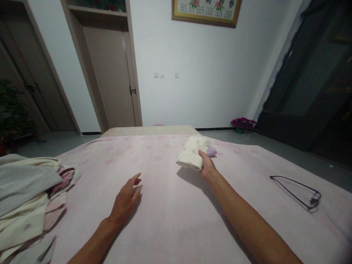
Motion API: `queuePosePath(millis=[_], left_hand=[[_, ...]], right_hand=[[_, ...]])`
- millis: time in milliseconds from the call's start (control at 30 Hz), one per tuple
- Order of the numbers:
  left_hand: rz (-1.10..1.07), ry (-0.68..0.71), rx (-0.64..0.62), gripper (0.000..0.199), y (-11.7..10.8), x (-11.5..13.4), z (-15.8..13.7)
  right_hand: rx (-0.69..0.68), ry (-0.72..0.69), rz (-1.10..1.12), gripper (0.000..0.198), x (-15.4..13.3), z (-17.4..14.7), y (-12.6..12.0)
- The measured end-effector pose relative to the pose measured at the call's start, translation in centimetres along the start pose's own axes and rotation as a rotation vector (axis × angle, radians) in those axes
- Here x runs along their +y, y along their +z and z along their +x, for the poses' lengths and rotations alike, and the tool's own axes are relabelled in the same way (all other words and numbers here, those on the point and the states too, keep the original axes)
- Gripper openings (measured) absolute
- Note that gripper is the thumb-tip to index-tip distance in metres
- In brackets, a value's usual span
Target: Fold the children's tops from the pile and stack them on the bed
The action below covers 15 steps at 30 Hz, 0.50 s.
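Note:
My right hand [207,165] grips a folded cream cloth [192,152] with small dark spots, thumb on top and fingers beneath. The bundle is held a little above the pink flowered sheet [170,205] and casts a shadow on it. A bit of lilac fabric [211,150] shows behind the cloth; whether it belongs to the bundle I cannot tell. My left hand [126,200] is low over the sheet, left of the middle, fingers apart and holding nothing.
At the left edge lies a loose pile of clothes [24,194] in grey, cream and pink. A black wire clothes hanger [295,194] rests on the sheet at the right. Beyond the far edge stand a door [110,77] and a pot of purple flowers [243,124].

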State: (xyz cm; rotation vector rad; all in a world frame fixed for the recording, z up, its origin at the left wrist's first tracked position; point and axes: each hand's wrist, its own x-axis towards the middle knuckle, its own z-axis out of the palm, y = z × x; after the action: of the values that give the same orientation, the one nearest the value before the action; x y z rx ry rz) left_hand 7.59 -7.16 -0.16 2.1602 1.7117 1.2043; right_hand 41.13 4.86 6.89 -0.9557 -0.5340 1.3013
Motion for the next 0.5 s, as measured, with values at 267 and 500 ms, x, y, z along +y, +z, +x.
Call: queuePosePath(millis=[267,500], left_hand=[[-0.032,0.012,-0.13,0.04,0.3,0.0,0.1],[-0.045,0.033,-0.142,0.036,0.4,-0.3,0.3]], right_hand=[[0.113,-0.129,0.141,0.038,-3.8,8.0,-1.1],[0.188,-0.028,0.03,0.031,-2.7,13.1,-1.9]])
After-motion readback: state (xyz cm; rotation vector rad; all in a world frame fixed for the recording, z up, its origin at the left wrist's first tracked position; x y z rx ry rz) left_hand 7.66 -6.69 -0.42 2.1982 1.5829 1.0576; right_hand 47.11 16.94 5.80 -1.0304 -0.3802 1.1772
